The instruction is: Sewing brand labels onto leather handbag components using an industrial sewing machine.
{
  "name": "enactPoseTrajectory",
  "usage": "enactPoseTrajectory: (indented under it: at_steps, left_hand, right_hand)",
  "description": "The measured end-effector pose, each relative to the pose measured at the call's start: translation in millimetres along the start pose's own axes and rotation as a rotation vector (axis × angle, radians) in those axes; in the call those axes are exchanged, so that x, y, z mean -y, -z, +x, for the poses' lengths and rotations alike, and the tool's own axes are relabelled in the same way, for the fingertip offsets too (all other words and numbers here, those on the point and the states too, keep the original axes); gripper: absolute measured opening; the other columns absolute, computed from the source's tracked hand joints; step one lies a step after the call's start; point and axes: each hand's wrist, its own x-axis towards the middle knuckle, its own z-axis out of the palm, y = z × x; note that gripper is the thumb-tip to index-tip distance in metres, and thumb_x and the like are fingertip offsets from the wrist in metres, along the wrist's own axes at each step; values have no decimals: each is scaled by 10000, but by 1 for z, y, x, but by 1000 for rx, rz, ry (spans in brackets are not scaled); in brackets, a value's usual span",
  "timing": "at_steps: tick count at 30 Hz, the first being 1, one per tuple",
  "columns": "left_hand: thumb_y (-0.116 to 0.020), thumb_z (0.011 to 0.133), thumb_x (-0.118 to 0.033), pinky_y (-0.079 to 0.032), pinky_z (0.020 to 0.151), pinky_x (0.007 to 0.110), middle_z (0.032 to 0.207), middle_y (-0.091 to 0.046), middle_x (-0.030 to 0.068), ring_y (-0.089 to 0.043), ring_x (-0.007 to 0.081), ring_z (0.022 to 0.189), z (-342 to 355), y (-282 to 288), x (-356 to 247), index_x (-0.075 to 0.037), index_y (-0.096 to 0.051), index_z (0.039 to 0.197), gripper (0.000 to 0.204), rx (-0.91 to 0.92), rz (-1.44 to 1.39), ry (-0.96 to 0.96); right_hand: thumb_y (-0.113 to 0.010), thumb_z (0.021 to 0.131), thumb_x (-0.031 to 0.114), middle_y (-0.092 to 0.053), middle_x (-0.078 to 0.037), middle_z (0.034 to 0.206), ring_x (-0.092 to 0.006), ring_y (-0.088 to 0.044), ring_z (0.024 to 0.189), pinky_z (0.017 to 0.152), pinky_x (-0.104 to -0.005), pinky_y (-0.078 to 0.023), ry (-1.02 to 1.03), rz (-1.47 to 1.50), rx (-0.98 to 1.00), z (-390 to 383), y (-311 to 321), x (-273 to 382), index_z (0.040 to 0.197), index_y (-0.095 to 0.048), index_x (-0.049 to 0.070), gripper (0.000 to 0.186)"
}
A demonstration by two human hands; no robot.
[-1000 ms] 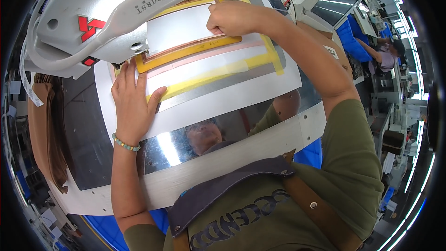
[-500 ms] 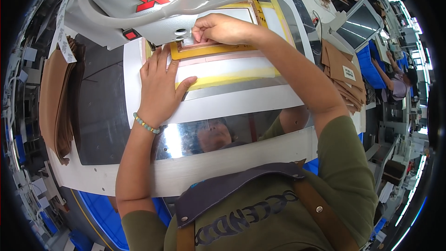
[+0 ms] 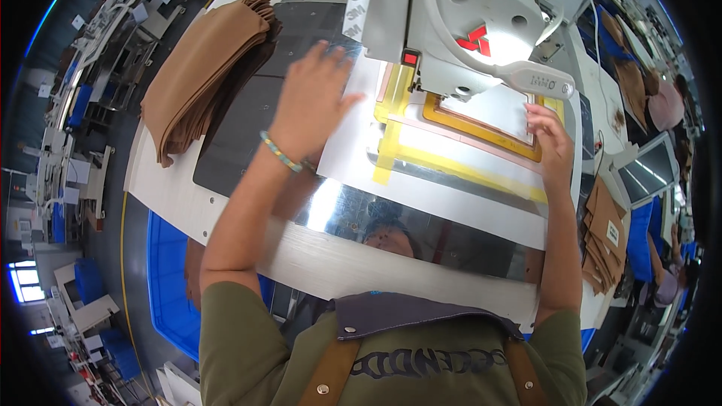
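My left hand [image 3: 310,101] hangs over the dark plate, slightly smeared by motion, fingers apart and holding nothing. Just to its right lies a white sheet [image 3: 459,201] with yellow tape strips [image 3: 459,165] along the template on it. A yellow-edged rectangular frame [image 3: 481,135] sits flat there, partly under the white sewing machine head [image 3: 444,53]. My right hand [image 3: 554,143] is at the frame's right end, its fingers loosely bent and apart against the edge. Whether the fingertips press on the frame is hard to see. The machine's needle area is hidden.
A thick stack of brown folded pieces [image 3: 214,60] stands at the left of the table. More brown pieces [image 3: 605,233] lie at the right, near a tilted screen [image 3: 648,169]. A shiny metal strip [image 3: 421,233] runs along the near side. Below the table is a blue bin [image 3: 167,278].
The view has swung left. My left hand has come off the frame's left side and moved left. My right hand has gone from inside the frame to its right end.
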Motion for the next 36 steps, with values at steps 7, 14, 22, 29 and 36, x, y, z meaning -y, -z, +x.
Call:
enactPoseTrajectory:
  at_steps: [7,14,22,29,36]
  left_hand:
    - [-750,897,-105,-544,962,443,1187,-708,133,-650,340,1140,-26,33,164,-34,-727,1187,300,-65,381,286]
    - [-768,871,-96,-572,901,471,1073,-678,109,-661,340,1064,-62,15,214,-21,-753,1102,244,-58,414,225]
    - [-747,975,-93,-528,682,281,837,-763,122,-688,160,722,-26,46,261,-34,-793,1120,163,-606,-723,1016]
    - [-716,956,-24,-549,690,357,951,-703,89,-688,246,802,-22,75,103,-57,-778,1159,216,-142,-68,156]
    - [-704,835,-1,-583,786,361,1064,-710,87,-695,254,934,-62,31,-30,-19,-754,1142,312,179,-148,-231]
  right_hand:
    - [-505,1076,34,-709,-107,1310,-140,-653,1124,942,-263,-514,-61,105,-328,-3,16,-31,1041,-720,13,219]
    - [-509,1073,36,-704,-104,1322,-129,-640,1152,959,-272,-508,-116,108,-295,-6,15,-24,1051,-716,21,208]
    - [-511,1067,27,-717,-101,1291,-126,-646,1124,936,-267,-515,-89,96,-301,-6,15,-27,1026,-714,18,207]
    - [-489,1063,-3,-720,-85,1250,-119,-650,1115,925,-251,-515,-6,-10,-242,-4,4,-20,1030,-719,16,233]
    - [-562,1005,-6,-737,-123,1231,-199,-683,1111,949,-320,-548,187,-81,251,-4,-54,53,1170,-728,13,235]
